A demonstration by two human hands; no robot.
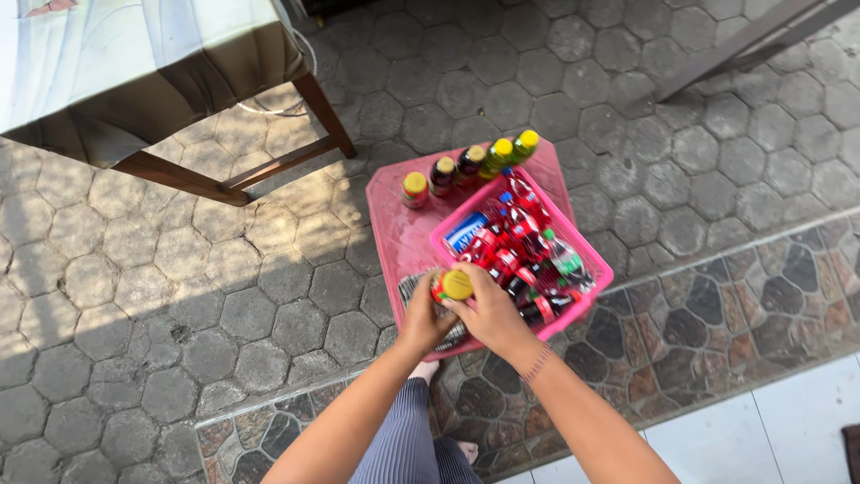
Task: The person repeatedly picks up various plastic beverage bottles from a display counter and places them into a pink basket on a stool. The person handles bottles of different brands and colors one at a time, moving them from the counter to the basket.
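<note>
Both my hands meet at a small bottle with a yellow cap. My left hand grips it from the left and my right hand grips it from the right, just above the near edge of a pink tray. A pink basket full of small bottles and a blue can stands on the tray's right side. Along the tray's far edge runs a row of several upright bottles with yellow and dark caps.
The tray lies on grey hexagonal paving. A wooden table with a cloth stands at the upper left, its leg close to the tray. A patterned stone strip and white tiles run along the lower right. My foot shows below the tray.
</note>
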